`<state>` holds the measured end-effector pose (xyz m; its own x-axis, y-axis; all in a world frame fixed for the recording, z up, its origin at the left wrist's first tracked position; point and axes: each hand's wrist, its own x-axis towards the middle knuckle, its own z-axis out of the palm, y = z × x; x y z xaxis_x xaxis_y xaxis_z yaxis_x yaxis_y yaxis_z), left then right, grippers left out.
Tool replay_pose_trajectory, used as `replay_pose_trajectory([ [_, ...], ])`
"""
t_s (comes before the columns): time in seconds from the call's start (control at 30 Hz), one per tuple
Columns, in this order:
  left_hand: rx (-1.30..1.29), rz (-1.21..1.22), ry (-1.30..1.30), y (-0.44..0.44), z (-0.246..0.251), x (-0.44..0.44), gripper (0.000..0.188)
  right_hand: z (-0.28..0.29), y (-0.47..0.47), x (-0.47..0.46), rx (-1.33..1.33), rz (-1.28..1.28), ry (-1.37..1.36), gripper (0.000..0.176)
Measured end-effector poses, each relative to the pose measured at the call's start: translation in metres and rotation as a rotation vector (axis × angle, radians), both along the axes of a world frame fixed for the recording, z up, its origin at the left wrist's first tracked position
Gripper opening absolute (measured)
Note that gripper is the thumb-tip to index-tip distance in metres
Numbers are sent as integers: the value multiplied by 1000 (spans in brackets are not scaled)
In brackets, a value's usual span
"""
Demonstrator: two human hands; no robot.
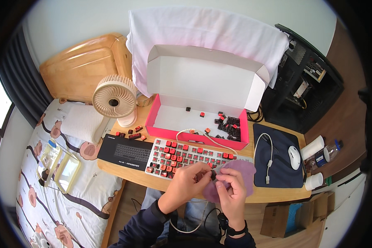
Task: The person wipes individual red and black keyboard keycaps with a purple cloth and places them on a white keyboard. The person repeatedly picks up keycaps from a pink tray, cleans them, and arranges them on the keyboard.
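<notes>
My left hand (pixel 190 181) pinches a small black keycap (pixel 213 175) between thumb and fingers, above the front right part of a white mechanical keyboard (pixel 189 158). My right hand (pixel 231 187) is close beside it, fingertips bent near the keycap; a purple cloth (pixel 246 175) lies under and behind this hand, and whether the fingers grip it cannot be told. Red and black keycaps sit on part of the keyboard, while other switches are bare. Behind it, an open pink and white cardboard box (pixel 197 139) holds a pile of loose keycaps (pixel 231 127), mostly black.
Left of the keyboard lie a black printed sleeve (pixel 124 152) and several loose keycaps (pixel 135 135), near a desk fan (pixel 114 99). To the right are a dark mouse pad (pixel 279 176), a white mouse (pixel 294 157), a USB cable (pixel 270 164) and an open computer case (pixel 300 83).
</notes>
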<state>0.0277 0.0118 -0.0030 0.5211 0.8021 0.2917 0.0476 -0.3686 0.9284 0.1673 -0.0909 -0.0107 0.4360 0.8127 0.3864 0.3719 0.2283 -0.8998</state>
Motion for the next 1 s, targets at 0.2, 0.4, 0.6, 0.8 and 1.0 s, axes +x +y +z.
replay_pose_trajectory([
  [0.2, -143, 12, -75, -16, -6, -4, 15, -7, 4, -4, 75, -35, -13, 14],
  [0.4, -247, -32, -82, -24, -8, -11, 24, -8, 2, -2, 77, -7, -160, 17],
  [0.6, -335, -144, -133, -21, -21, -14, 28, -12, -2, -1, 102, 56, -113, 21],
  [0.8, -406, -143, -189, -25, -22, -16, 24, -19, -5, -1, 112, 107, -89, 40],
  [1.0, -582, -185, -436, -25, -30, -19, 26, -16, -5, -10, 181, 108, 164, 46],
])
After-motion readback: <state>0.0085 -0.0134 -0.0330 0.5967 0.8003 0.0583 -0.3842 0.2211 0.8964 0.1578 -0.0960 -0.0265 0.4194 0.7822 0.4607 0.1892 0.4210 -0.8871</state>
